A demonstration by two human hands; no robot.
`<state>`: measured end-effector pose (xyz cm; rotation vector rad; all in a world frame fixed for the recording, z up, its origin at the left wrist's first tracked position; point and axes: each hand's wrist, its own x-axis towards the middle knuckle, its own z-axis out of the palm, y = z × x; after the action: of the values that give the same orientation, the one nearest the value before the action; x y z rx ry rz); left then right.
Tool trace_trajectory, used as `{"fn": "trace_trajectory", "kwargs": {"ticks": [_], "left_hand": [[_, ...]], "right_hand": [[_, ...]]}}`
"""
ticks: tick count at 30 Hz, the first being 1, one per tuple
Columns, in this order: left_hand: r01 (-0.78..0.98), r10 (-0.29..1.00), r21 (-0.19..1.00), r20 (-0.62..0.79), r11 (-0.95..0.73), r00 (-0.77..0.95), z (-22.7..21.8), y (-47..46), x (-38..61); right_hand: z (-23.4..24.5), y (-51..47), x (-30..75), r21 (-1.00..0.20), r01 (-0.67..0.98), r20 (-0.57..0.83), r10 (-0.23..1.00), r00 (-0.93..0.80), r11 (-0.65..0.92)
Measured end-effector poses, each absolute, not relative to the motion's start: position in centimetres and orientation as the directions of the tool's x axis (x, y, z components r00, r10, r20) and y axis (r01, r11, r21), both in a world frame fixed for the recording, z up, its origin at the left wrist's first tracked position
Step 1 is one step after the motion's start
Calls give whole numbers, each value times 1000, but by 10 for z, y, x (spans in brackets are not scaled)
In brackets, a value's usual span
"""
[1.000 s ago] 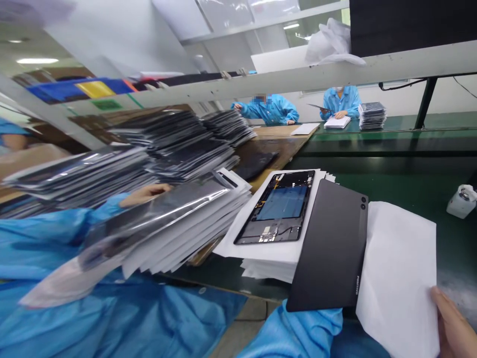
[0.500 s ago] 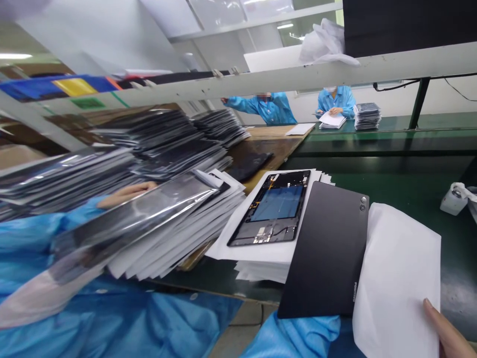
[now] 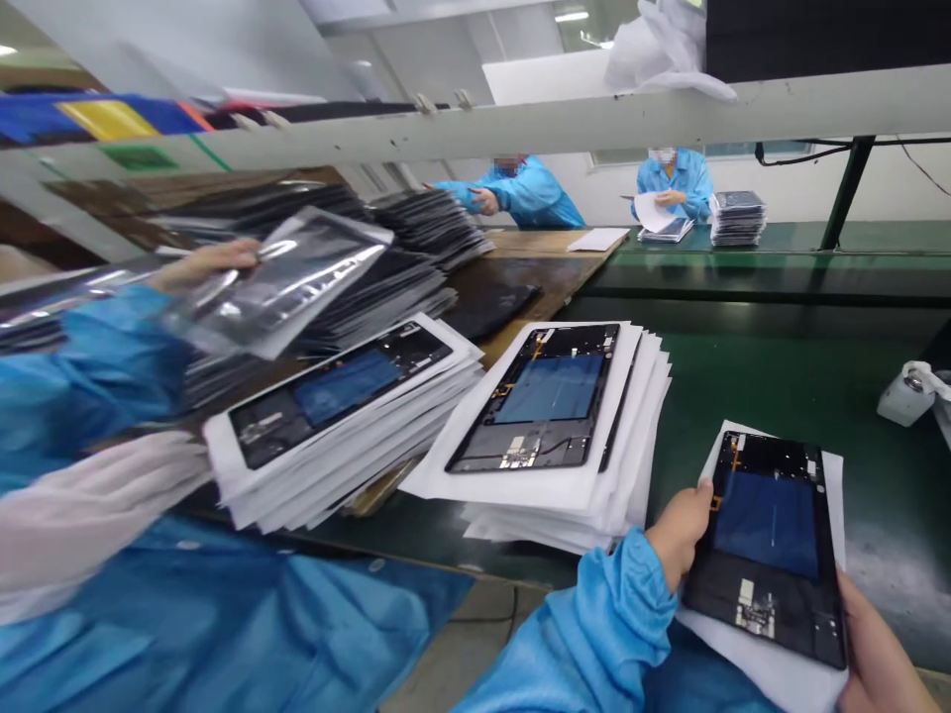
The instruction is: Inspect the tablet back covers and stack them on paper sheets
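The tablet got flipped. A sec ago its plain dark back faced up; now the open inside shows, w/ a blue panel and little parts. It lies on a white sheet, held up near the front right corner of the green desk.

The left hand grips the tablet's left edge, thumb on top. The right hand holds the right bottom corner, tablet and sheet together. Both hands are closed on it.

So it now faces the same way as the tablet on the paper stack just to the left; I think it's ready to go on a pile like that.

On the left, a co-worker's hand has lifted a shiny bag off the 2nd stack, so the tablet there shows now.
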<state>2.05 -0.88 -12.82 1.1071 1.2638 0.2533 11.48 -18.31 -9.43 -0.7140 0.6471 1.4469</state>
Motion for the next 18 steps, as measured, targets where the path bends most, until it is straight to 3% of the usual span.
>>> {"fn": "trace_trajectory", "kwargs": {"ticks": [3, 8, 10, 14, 18], "left_hand": [[380, 693, 779, -622, 500, 364, -124, -7, 16], [261, 597, 748, -651, 610, 469, -108, -2, -3], [235, 528, 696, -684, 678, 503, -103, -4, -14], [386, 364, 579, -785, 718, 500, -99, -14, -35], [443, 293, 602, -755, 664, 587, -97, -26, -48]], "right_hand": [[-99, -183, 117, -137, -990, -806, 578, 125, 24], [-110, -188, 122, -301, -948, -827, 523, 205, -104], [-110, -188, 122, -311, -943, -830, 517, 209, -118], [-105, -187, 121, -323, -936, -842, 496, 215, -143], [-101, -186, 121, -323, -928, -855, 477, 202, -187]]}}
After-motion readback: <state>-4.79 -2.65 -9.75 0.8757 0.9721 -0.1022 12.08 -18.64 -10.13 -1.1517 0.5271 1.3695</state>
